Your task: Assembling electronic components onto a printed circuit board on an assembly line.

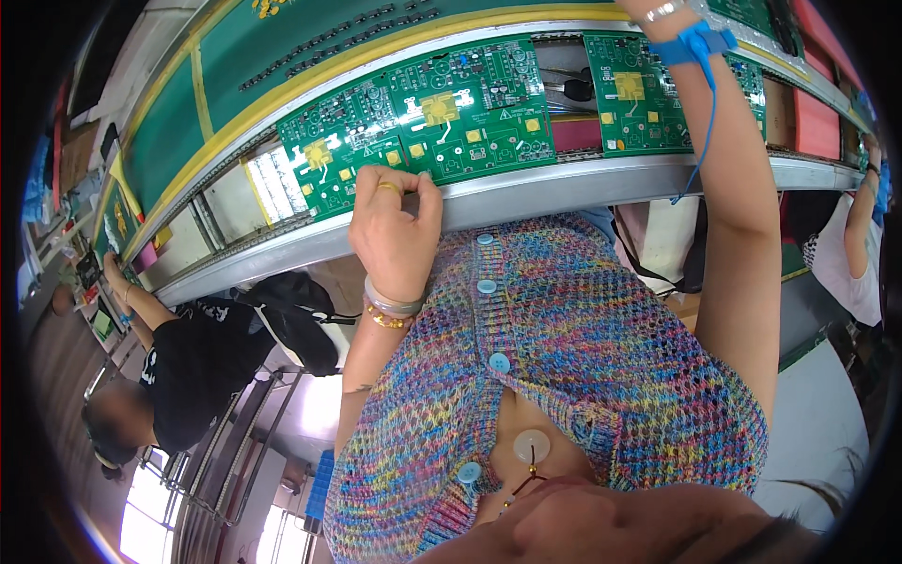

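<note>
The left hand pinches the near edge of a green board. The right hand goes out of view, so I cannot tell its fingers.

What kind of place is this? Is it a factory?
Most likely yes, a factory line where electronics are put together. Green circuit boards sit in a row on a long metal conveyor. The left hand touches one board's edge, and another person works at the same line.
</note>
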`<action>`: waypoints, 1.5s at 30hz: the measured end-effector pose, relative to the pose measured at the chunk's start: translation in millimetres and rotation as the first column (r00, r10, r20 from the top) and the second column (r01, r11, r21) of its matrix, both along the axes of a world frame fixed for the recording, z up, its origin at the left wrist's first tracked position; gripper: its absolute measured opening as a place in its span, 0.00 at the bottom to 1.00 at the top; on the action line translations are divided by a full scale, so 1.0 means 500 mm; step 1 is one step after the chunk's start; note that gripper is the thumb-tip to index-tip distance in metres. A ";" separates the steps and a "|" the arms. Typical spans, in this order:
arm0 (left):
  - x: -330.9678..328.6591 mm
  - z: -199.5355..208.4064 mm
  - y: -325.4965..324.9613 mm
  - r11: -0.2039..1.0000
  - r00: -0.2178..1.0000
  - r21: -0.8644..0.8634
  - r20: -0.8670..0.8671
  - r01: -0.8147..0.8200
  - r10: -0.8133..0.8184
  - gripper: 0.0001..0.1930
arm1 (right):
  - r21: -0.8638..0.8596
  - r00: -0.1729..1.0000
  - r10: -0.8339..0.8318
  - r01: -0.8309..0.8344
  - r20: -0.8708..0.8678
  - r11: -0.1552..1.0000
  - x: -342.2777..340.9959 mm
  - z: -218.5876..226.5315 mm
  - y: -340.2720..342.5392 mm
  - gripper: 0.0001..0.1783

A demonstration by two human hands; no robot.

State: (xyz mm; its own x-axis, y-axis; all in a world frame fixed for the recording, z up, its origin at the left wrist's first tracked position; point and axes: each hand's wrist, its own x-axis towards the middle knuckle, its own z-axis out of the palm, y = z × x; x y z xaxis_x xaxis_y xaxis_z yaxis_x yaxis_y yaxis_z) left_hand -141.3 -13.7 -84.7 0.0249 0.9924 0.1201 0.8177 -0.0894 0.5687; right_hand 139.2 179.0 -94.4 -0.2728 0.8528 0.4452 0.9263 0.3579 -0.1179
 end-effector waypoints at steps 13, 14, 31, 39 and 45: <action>-0.193 -0.008 0.012 0.923 -0.164 -0.336 0.916 0.189 0.367 0.13 | -0.419 0.831 0.072 -0.350 -0.551 0.838 -0.263 0.052 -0.200 0.09; -0.199 0.002 0.013 0.930 -0.284 -0.354 0.885 0.102 0.368 0.16 | -0.413 0.823 0.113 -0.392 -0.557 0.822 -0.286 0.048 -0.200 0.09; -0.267 -0.036 -0.065 0.966 0.017 -0.247 0.969 0.080 0.247 0.17 | -0.504 0.955 0.141 -0.259 -0.260 0.824 -0.417 -0.010 -0.133 0.11; -0.255 -0.039 -0.064 0.986 0.165 -0.166 0.972 -0.029 0.168 0.07 | -0.620 0.977 0.114 -0.201 -0.178 0.758 -0.417 -0.002 -0.118 0.12; -0.265 -0.028 -0.069 0.964 0.313 -0.260 0.912 -0.061 0.265 0.06 | -0.637 0.984 0.129 -0.176 -0.120 0.751 -0.440 0.027 -0.108 0.13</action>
State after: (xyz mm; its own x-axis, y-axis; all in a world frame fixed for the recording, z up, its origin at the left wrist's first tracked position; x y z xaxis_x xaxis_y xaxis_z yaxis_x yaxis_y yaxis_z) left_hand -273.8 -48.0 -99.0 -0.1664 0.9662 -0.1968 -0.2779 0.1455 0.9495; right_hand -81.0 125.1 -81.0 -0.4154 0.8934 -0.1709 0.8477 0.3121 -0.4291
